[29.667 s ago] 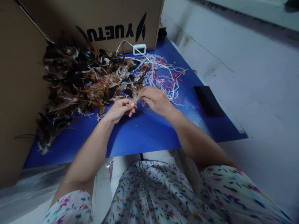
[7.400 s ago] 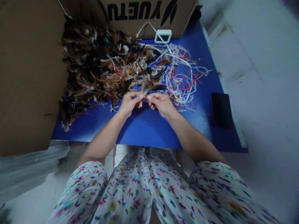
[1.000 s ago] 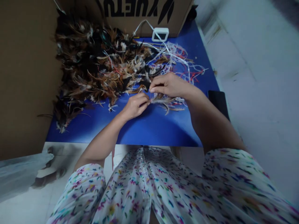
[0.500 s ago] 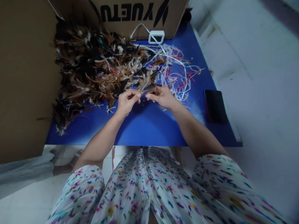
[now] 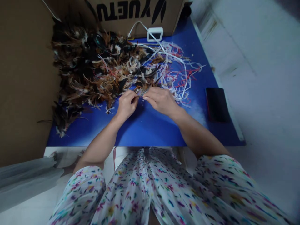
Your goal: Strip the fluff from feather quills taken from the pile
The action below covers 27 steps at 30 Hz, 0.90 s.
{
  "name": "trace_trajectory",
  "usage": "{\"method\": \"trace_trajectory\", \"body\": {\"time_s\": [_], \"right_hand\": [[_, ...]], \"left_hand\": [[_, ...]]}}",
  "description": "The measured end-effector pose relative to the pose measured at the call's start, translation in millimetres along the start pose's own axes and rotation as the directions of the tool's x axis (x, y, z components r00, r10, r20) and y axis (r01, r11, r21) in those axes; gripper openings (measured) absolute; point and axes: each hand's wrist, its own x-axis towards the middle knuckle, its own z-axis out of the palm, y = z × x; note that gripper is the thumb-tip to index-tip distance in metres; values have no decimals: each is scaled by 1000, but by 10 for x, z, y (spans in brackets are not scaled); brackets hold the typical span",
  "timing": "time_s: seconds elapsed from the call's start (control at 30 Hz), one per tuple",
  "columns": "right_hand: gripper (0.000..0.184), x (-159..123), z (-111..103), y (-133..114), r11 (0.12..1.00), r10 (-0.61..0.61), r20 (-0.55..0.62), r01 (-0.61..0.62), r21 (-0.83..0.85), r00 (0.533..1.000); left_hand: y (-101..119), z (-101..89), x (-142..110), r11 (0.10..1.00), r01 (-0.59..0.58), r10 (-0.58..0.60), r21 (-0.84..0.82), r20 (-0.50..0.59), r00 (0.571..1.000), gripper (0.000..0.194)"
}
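Observation:
My left hand point(image 5: 127, 103) is closed in a pinch, knuckles up, just above the front of the feather pile. Facing it, my right hand point(image 5: 161, 99) also pinches, its thumb pressed to the fingers. Between the two sets of fingertips shows a little of some greyish feathers point(image 5: 140, 92); the fingers cover most of them. Behind both hands spreads a large heap of brown, black and pale feathers point(image 5: 103, 72). Beyond my right hand lies a tangle of white and red strings point(image 5: 185, 79).
The blue table point(image 5: 150, 134) carries everything. A black phone point(image 5: 217, 104) rests at its right side. At the back stand a small white-framed device point(image 5: 155, 34) and a printed cardboard box point(image 5: 138, 26). A tall cardboard panel point(image 5: 25, 78) borders the left; a wall point(image 5: 262, 93) borders the right.
My right hand has turned palm down and its fingers have moved over the feathers, which stood up in view before. My left fingers have curled in. The view has shifted slightly.

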Motion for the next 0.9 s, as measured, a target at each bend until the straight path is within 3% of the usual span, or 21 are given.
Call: {"method": "trace_trajectory", "body": {"time_s": [0.1, 0.2, 0.37, 0.5, 0.6, 0.67, 0.7, 0.8, 0.9], "right_hand": [[39, 36, -49, -18, 988, -27, 18, 29, -151, 999], [33, 127, -122, -3, 987, -18, 45, 25, -157, 999], [13, 341, -246, 127, 991, 61, 138, -76, 106, 989], [9, 434, -218, 275, 846, 235, 232, -316, 429, 944], [20, 393, -82, 339, 649, 334, 280, -435, 625, 900], [28, 333, 32, 340, 506, 429, 277, -483, 715, 860], [31, 302, 83, 328, 479, 433, 273, -476, 738, 859], [33, 238, 177, 254, 494, 437, 217, -434, 753, 873], [29, 226, 180, 148, 537, 422, 171, -397, 744, 890]], "left_hand": [[-67, 32, -25, 991, -127, 122, 49, 82, 989, 18], [-90, 34, -37, 983, -174, 164, 62, 148, 975, 20], [-30, -27, -20, 968, -244, 229, 50, 210, 950, 27], [18, -70, 9, 954, -291, 296, -70, 85, 951, 21], [17, -76, 33, 955, -242, 237, -174, -51, 970, 17], [-4, -66, 46, 949, -157, 131, -274, -110, 985, 21], [-17, -57, 50, 939, -102, 64, -330, -125, 990, 23], [-60, -26, 55, 892, 30, -108, -451, -150, 983, 30], [-87, -8, 50, 890, 80, -179, -448, -183, 967, 32]]}}
